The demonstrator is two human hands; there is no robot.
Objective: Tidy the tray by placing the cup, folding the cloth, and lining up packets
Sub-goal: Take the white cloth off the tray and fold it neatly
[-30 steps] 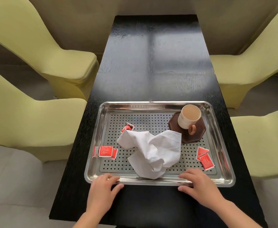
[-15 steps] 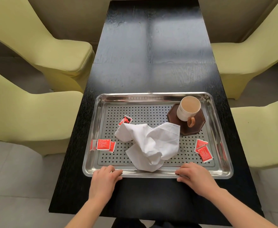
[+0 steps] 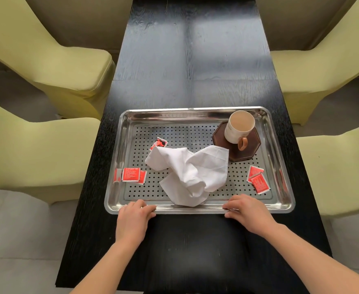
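Observation:
A perforated steel tray (image 3: 195,112) lies on the black table. In its far right corner a cream cup (image 3: 237,132) with a tan handle stands on a dark octagonal coaster (image 3: 251,150). A crumpled white cloth (image 3: 193,172) sprawls across the tray's middle and over its near rim. Red packets lie scattered: a pair at the left (image 3: 131,174), one by the cloth's far left corner (image 3: 160,142), a pair at the right (image 3: 258,182). My left hand (image 3: 133,219) and my right hand (image 3: 249,213) grip the near rim, one on each side of the cloth.
The long black table (image 3: 191,60) stretches away beyond the tray. Pale yellow-green chairs stand on both sides, two on the left (image 3: 53,60) and two on the right (image 3: 333,64). The floor is grey tile.
Both hands have curled their fingers onto the tray's near rim, and the tray has slid a little away from me. Cup, cloth and packets keep their places on the tray.

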